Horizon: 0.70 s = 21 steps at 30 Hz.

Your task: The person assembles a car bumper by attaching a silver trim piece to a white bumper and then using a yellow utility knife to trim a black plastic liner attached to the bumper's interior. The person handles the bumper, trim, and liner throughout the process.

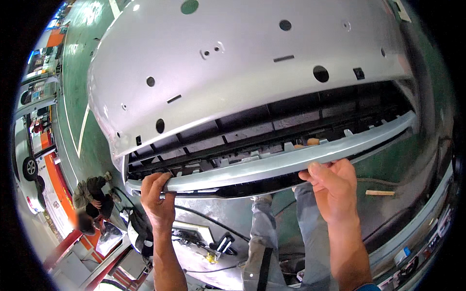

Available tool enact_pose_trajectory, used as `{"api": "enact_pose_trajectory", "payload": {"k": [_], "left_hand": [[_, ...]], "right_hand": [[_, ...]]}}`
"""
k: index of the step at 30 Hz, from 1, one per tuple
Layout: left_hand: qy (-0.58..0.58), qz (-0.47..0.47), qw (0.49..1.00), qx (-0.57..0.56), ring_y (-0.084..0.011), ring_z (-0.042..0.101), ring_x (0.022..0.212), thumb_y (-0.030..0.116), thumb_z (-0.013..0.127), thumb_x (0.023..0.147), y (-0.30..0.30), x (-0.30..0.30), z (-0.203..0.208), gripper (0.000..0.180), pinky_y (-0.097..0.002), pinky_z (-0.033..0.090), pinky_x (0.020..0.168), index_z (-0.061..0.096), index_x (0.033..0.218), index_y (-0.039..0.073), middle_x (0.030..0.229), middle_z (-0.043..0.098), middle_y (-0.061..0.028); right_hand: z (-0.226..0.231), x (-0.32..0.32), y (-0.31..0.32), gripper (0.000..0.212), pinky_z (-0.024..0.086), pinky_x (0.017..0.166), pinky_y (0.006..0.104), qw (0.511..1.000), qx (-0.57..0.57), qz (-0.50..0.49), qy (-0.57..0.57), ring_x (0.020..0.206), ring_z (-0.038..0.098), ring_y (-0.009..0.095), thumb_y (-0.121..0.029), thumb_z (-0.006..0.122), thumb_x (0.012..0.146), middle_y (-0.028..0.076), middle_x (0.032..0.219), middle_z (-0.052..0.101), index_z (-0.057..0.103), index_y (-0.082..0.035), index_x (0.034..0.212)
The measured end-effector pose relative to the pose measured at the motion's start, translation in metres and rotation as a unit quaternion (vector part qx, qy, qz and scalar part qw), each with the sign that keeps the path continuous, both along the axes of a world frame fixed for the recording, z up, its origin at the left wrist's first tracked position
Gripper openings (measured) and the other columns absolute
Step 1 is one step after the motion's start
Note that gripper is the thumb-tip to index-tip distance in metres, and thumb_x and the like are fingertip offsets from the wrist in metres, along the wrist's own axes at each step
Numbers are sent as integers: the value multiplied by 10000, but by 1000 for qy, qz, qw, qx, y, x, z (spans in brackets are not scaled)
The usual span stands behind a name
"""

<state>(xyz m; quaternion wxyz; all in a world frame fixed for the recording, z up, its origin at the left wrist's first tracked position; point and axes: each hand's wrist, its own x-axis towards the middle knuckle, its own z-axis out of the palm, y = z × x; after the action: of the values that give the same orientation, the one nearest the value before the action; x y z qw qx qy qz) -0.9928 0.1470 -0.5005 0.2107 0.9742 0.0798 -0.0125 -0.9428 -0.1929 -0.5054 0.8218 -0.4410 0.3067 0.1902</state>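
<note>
A long silver trim strip point(262, 167) runs slightly slanted along the near edge of a large silver car body panel point(233, 29) with round holes and slots. Between the two lies a dark gap with black ribbed plastic point(272, 116) and a row of clips. My left hand point(158, 201) grips the strip near its left end, fingers curled over the edge. Right of the middle, my right hand point(332, 186) is closed at the strip's near edge, its thumb toward me. Skin-coloured fingertips point(310, 141) show behind the strip, above my right hand.
A crouching person point(92, 194) is at the left beside a dark bag. A white car point(26, 165) stands farther off. Near my legs point(264, 237) lie a pale board with tools point(194, 235) and dark cables point(213, 218). A small wooden stick point(379, 193) lies at the right.
</note>
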Motion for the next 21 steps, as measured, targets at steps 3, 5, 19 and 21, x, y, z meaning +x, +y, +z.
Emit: {"api": "enact_pose_trajectory", "payload": {"k": [3, 5, 19, 21], "left_hand": [[-5, -5, 1000, 8, -281, 607, 891, -101, 600, 572, 4, 1, -3, 417, -360, 472, 813, 673, 964, 21, 939, 631, -110], [-6, -12, 1000, 16, -289, 602, 883, -87, 618, 560, 5, 2, -3, 416, -372, 464, 809, 675, 955, 29, 933, 630, -112], [35, -115, 993, 3, -309, 582, 974, 113, 833, 555, -31, 28, 36, 609, -415, 470, 839, 618, 1120, 45, 1070, 604, -132], [48, -152, 987, -39, -311, 580, 1009, 272, 871, 557, -52, 33, 40, 673, -427, 440, 890, 618, 1138, 46, 1114, 610, -127]], "right_hand": [[-1, 2, 1, 475, 536, 844, 338, 1000, 13, -7, 4, 1007, 628, 215, -62, 638, 825, 200, 1169, 607, 478, 62, 1255], [-4, 2, 0, 472, 534, 845, 336, 1000, 11, -7, 9, 1003, 627, 214, -56, 631, 825, 202, 1161, 607, 475, 66, 1254], [-18, -7, 0, 518, 504, 849, 339, 996, 61, -54, -19, 980, 629, 244, -20, 614, 716, 221, 1121, 622, 507, 42, 1219], [-19, -8, -3, 524, 486, 872, 340, 996, 72, -45, -21, 1012, 613, 239, -13, 609, 710, 175, 1112, 621, 512, 22, 1224]]}}
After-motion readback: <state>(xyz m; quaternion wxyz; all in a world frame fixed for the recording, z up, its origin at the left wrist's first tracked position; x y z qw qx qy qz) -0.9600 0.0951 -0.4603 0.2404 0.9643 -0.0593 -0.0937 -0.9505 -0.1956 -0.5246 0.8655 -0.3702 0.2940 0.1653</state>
